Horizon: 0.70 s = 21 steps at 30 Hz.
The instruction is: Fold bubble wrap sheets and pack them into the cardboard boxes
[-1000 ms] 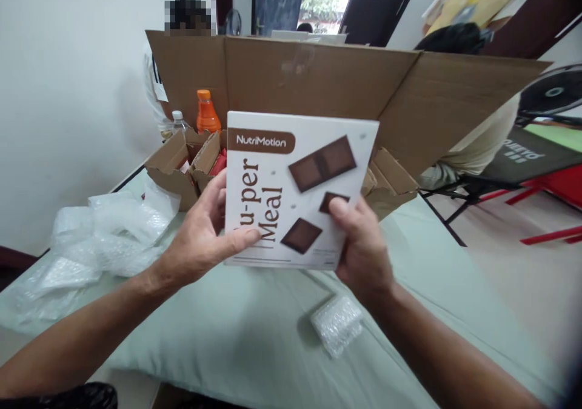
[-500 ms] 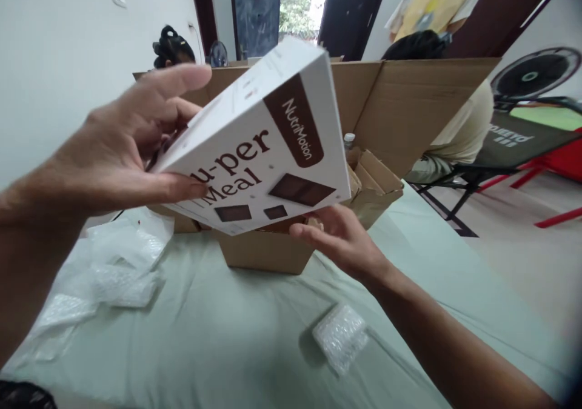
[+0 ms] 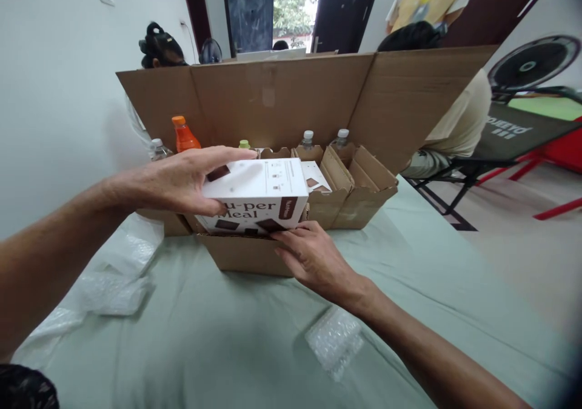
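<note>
My left hand grips the left end of a white box with brown lettering, thumb on its front and fingers over its top. The white box lies level at the mouth of a small brown carton, its lower part behind the carton's front wall. My right hand is at the carton's right front corner, fingertips at the rim and against the white box's lower edge. Whether those fingers pinch the rim is unclear. Another white box sits in a carton to the right.
Open cartons with bottles behind them stand before a tall cardboard panel. An orange bottle is at left. Bubble wrap lies on the green cloth, with more at left. People sit beyond the panel.
The white box has come down and levelled out from its tilted position, now at the small carton's opening. My left hand moved down with it; my right hand shifted slightly left and down.
</note>
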Tool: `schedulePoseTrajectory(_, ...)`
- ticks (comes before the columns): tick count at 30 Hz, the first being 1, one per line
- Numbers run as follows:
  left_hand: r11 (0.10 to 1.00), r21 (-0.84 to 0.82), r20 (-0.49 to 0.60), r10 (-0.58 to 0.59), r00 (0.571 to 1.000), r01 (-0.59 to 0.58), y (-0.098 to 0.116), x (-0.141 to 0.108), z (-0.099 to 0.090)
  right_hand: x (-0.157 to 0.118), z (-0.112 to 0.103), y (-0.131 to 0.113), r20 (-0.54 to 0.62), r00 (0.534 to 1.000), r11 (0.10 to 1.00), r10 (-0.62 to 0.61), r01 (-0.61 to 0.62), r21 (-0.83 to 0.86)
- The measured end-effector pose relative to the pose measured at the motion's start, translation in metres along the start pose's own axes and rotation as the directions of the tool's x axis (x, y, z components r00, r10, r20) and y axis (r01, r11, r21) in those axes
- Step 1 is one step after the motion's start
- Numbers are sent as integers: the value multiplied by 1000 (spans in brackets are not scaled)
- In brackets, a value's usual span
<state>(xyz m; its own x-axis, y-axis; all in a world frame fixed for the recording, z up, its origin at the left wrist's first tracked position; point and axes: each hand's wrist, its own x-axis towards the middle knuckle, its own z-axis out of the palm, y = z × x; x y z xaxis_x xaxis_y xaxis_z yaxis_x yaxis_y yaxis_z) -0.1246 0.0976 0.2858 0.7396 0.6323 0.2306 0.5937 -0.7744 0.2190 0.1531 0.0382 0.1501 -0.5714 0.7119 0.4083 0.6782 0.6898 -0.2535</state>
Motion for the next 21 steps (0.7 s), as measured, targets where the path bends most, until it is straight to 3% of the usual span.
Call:
schedulePoseTrajectory(4,1000,27,136,-16,991,12,-3,9,7,-8,4,2,-198,971,982,-132,101,-162)
schedulePoseTrajectory(9,1000,7,251,-26,968,25,-4,28,32,-19,9,-2,-405,890,956,-208,97,-278)
schedulePoseTrajectory(16,994,-112,395,31,918,14,-19,40,83,-39,10,9,-474,864,978,-171,90,-189)
schedulePoseTrajectory(21,978,-200,386,19,922,64,-31,37,122,-48,11,17,-458,875,983,-158,94,-160)
